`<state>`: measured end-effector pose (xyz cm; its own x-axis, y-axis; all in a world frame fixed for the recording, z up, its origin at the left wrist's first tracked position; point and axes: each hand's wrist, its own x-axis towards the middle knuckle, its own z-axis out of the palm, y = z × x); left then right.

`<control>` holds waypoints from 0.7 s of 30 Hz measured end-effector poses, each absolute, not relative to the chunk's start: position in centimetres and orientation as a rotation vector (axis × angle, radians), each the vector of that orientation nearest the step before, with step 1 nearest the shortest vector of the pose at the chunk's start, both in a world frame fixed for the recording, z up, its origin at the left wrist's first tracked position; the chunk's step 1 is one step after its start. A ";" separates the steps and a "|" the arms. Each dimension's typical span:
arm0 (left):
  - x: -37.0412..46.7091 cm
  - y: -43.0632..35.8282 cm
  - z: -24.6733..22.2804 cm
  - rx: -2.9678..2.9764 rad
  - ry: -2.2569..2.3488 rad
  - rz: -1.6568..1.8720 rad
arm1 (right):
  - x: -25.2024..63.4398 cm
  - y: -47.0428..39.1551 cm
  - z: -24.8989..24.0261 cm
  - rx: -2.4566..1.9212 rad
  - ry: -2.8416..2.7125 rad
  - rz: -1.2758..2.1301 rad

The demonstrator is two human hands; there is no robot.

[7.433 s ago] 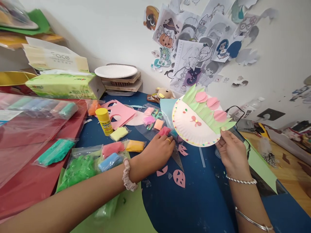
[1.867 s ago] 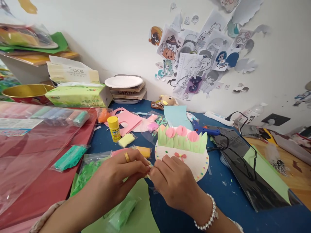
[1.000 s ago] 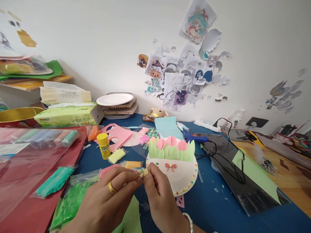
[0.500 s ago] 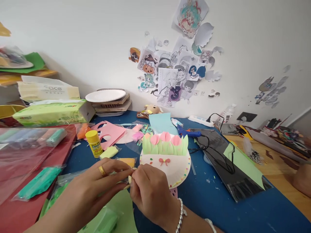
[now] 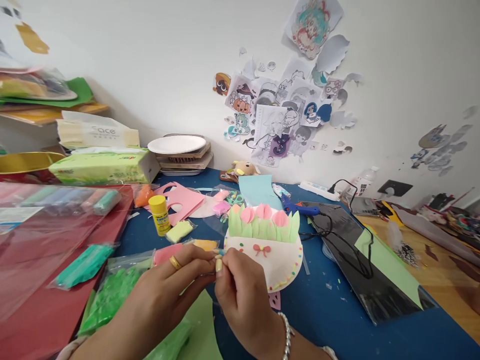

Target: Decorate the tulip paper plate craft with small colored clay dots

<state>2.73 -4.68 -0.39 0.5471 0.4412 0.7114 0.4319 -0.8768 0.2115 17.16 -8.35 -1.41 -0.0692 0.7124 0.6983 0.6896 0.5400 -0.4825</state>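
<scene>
My left hand [image 5: 161, 292] and my right hand [image 5: 245, 285] meet at their fingertips in the middle of the head view. Both are closed, pinching a small blue piece [image 5: 221, 252] that the fingers mostly cover; its kind does not show. Just behind my right hand lies a white paper-plate basket [image 5: 277, 267] with green paper leaves, pink paper tulips [image 5: 263, 211], a red bow [image 5: 261, 250] and coloured dots along its rim. Beyond my left hand are an orange clay packet [image 5: 206, 245] and a pale yellow one [image 5: 180, 230].
A yellow glue stick [image 5: 160, 220] stands at the left, near pink paper [image 5: 187, 200]. Bags of green clay [image 5: 116, 295] lie beside my left forearm. A blue glue gun [image 5: 303, 207] with a black cable rests right of the basket, by black sheets [image 5: 348, 265].
The view has swung left, so everything sits further right. My fingertips remain together; a bit of blue now shows between them, and more of the green clay bag is visible.
</scene>
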 end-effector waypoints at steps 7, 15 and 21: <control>2.2 -6.3 -1.0 2.874 0.685 1.289 | 18.1 -8.5 -1.0 -1.288 -1.576 0.293; 3.0 -6.4 0.2 2.642 0.863 1.465 | 19.9 -8.7 0.1 -1.242 -1.468 0.418; 2.6 -5.5 -0.1 2.671 0.958 1.441 | 20.0 -8.7 0.3 -1.191 -1.495 0.483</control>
